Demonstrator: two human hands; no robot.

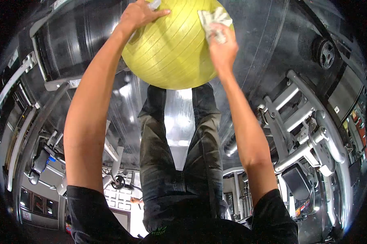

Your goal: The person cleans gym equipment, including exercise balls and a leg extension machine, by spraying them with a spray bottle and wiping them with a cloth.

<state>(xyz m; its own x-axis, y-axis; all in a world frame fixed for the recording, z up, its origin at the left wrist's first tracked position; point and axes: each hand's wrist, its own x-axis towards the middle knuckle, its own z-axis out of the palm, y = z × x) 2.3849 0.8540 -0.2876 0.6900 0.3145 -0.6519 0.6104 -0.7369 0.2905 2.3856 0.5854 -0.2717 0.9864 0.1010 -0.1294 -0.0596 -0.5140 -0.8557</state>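
Note:
A yellow-green ribbed exercise ball [171,53] fills the top middle of the head view, in front of my legs. My left hand [139,17] is at the ball's upper left side, its thumb stretched over the surface. The fingers are curled around a translucent whitish object [154,4]. Most of that object is hidden, so its kind cannot be made out. On the ball's upper right, my right hand [223,46] grips a crumpled pale cloth [216,20] and presses it against the surface.
Grey metal weight machines [301,118] stand on the right, with a black padded seat [297,181]. A round weight plate [326,53] shows at the upper right. More gym frames [37,118] line the left side. The floor [256,49] is dark and shiny.

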